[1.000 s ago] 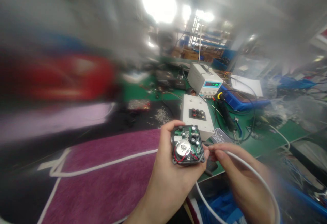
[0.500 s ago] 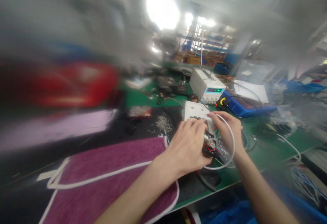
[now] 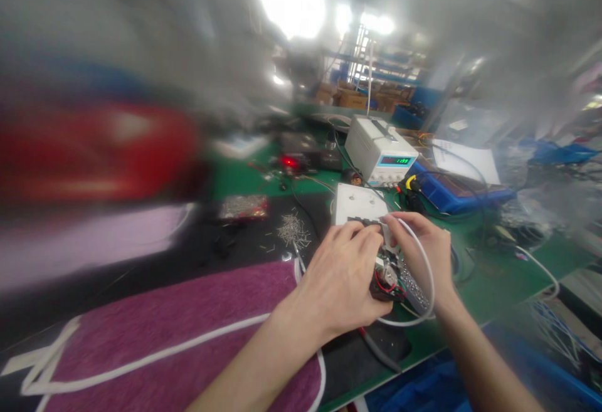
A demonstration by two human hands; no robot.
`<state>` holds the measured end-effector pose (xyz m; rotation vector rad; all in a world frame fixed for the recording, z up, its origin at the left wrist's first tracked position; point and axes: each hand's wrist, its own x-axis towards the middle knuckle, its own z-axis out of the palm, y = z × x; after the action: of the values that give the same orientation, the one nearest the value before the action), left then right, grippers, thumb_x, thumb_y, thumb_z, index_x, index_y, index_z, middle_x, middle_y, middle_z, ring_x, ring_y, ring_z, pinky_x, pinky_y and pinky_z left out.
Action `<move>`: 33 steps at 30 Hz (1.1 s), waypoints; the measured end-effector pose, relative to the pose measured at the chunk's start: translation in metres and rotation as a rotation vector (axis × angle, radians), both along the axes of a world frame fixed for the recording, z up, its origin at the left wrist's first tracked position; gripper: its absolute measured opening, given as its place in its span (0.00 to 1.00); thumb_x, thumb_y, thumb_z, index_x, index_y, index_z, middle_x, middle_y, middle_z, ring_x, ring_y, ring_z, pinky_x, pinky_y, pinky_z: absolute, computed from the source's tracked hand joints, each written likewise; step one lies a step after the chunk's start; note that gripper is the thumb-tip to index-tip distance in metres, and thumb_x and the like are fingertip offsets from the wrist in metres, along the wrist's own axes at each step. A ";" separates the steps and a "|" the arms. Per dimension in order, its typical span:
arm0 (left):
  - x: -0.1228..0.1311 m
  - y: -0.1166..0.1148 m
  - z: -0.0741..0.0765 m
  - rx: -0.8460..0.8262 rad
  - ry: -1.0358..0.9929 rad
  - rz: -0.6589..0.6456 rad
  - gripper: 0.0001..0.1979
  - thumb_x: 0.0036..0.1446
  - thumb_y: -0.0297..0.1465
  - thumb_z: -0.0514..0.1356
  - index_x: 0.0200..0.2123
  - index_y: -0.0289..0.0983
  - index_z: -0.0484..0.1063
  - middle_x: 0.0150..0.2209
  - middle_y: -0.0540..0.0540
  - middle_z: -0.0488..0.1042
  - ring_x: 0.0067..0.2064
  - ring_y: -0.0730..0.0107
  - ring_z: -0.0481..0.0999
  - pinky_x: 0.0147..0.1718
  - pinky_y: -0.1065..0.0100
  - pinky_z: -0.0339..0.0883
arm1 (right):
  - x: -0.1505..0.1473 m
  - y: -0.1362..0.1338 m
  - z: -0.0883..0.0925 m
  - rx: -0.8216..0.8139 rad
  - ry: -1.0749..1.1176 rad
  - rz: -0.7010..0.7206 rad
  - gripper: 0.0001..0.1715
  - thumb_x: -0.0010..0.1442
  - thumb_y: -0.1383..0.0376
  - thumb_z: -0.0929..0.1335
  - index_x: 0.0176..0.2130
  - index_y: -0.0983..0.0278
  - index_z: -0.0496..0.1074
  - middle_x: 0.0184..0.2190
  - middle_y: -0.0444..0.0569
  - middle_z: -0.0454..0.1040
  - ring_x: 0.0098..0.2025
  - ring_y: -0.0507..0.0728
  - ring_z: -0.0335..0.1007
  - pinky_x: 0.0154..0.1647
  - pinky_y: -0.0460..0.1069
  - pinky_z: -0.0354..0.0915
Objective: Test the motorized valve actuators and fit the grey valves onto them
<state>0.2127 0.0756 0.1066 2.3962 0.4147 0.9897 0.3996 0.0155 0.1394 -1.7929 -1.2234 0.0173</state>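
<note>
My left hand (image 3: 341, 274) is wrapped around a small black device with red and green wires and a round metal part (image 3: 388, 276). Its palm side is hidden. Just right of it, my right hand (image 3: 423, 242) pinches the end of a white cable (image 3: 427, 268), which loops down below the device. The fingertips hide that cable end, and I cannot tell whether it touches the device. Beyond both hands stands a white box (image 3: 355, 200) with small metal studs on top. A tray of small shiny metal parts (image 3: 414, 288) lies under the right hand.
A power supply (image 3: 380, 152) with a lit green readout stands behind the white box. To its right is a blue tray (image 3: 463, 197). A heap of metal pins (image 3: 292, 230) lies on the black mat, with a purple towel (image 3: 179, 330) nearer me. A red light (image 3: 289, 162) glows at the back.
The view has shifted slightly, so the bench things sit a little differently. A red light now shows at the back. Both hands keep nearly the same grip.
</note>
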 end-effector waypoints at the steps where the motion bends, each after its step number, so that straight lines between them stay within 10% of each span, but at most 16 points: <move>1: 0.000 0.000 0.000 0.000 0.000 0.002 0.31 0.51 0.40 0.68 0.56 0.35 0.66 0.62 0.45 0.71 0.63 0.55 0.64 0.64 0.55 0.59 | 0.000 0.000 -0.001 0.003 -0.010 0.007 0.18 0.66 0.51 0.76 0.42 0.63 0.83 0.28 0.44 0.76 0.27 0.51 0.69 0.29 0.43 0.63; 33: -0.003 -0.003 -0.017 -0.035 -0.083 0.034 0.32 0.50 0.40 0.69 0.56 0.35 0.66 0.66 0.44 0.67 0.67 0.58 0.61 0.71 0.59 0.55 | 0.009 0.013 -0.007 -0.022 -0.081 0.189 0.13 0.69 0.53 0.75 0.44 0.60 0.80 0.40 0.44 0.79 0.38 0.54 0.76 0.40 0.46 0.69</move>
<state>0.2099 0.0729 0.0900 2.3146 0.4394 1.0841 0.4088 0.0285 0.1323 -1.7045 -1.4526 0.0669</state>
